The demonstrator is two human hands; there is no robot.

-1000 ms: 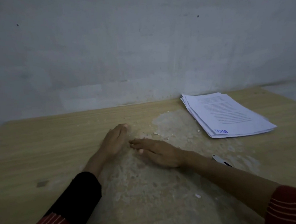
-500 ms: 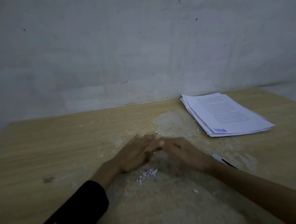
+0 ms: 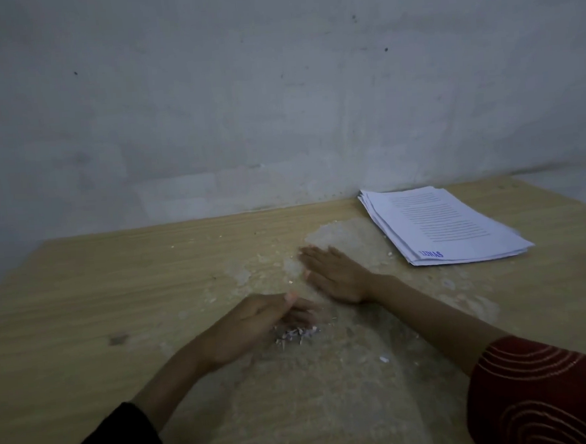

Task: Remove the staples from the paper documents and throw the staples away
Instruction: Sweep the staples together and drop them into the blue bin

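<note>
A: Head view: why is the left hand (image 3: 256, 322) cupped mid-frame?

B: Loosely, gripping nothing, it walls the staples (image 3: 296, 335) into a pile on the desk (image 3: 117, 284). The right hand (image 3: 336, 277) lies flat, released, likely to sweep strays. The paper documents (image 3: 446, 226) sit aside, at right.

The stack of papers (image 3: 446, 226) lies on the table (image 3: 84, 303) at the far right, near the wall (image 3: 277, 102). The pile of staples (image 3: 296, 335) sits in the middle, with the left hand (image 3: 253, 323) just left of it and the right hand (image 3: 336, 275) flat behind it, toward the papers.
</note>
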